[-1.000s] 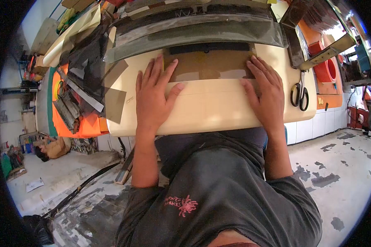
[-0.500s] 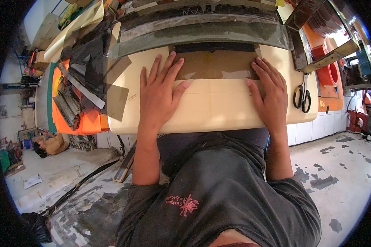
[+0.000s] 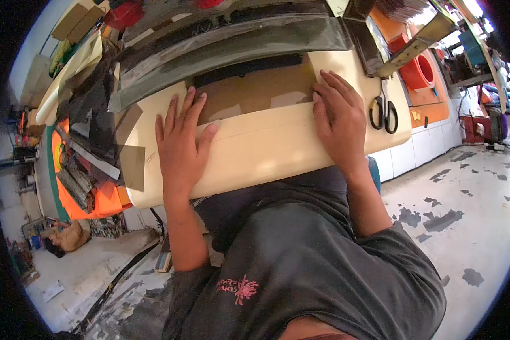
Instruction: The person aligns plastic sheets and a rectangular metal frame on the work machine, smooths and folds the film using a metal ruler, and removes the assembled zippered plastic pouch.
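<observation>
As a worker in a dark shirt (image 3: 300, 249) leans in, the left hand (image 3: 181, 150) lies at the film's left side, fingers spread and thumb held wide, while the right hand (image 3: 343, 127) rests at its right, fingers close together and slightly bent; neither visibly pinches anything, though whether the right fingertips bear on the film cannot be told. The brown, see-through film (image 3: 246, 99) lies flat between them on the cream table (image 3: 255, 153). It looks thin, light and bendy, probably slick and quick to crease or scuff, and would be best taken by its two side edges, low and evenly, with little pressure on its face. Scissors (image 3: 384, 93) sit to the film's right, a long, glossy strip (image 3: 226, 54) spans just beyond it, and a red roll (image 3: 418, 72) stands farther off, beyond the film and to its right.
</observation>
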The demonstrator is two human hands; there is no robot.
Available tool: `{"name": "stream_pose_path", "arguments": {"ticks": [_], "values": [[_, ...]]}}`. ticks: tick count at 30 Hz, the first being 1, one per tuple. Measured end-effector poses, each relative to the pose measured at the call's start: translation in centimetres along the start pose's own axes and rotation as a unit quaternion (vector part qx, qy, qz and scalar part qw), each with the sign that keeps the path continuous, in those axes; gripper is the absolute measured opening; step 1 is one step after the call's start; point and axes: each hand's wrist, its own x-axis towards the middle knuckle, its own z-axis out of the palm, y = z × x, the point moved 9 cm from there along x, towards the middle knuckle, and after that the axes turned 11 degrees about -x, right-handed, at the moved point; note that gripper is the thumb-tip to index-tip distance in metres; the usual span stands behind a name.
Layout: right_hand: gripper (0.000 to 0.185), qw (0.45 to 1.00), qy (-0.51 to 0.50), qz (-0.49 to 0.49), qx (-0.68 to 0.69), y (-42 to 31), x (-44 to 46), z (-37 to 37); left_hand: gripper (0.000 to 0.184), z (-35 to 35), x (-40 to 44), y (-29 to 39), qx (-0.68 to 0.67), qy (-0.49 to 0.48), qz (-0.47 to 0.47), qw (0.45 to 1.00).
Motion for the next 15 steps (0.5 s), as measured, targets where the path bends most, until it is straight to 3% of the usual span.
{"name": "stream_pose_path", "arguments": {"ticks": [15], "values": [[0.050,0.995,-0.066,-0.032,-0.072,-0.6,0.2,1.3,0.059,0.2,0.1,-0.2,-0.011,-0.006,0.003,1.000]]}}
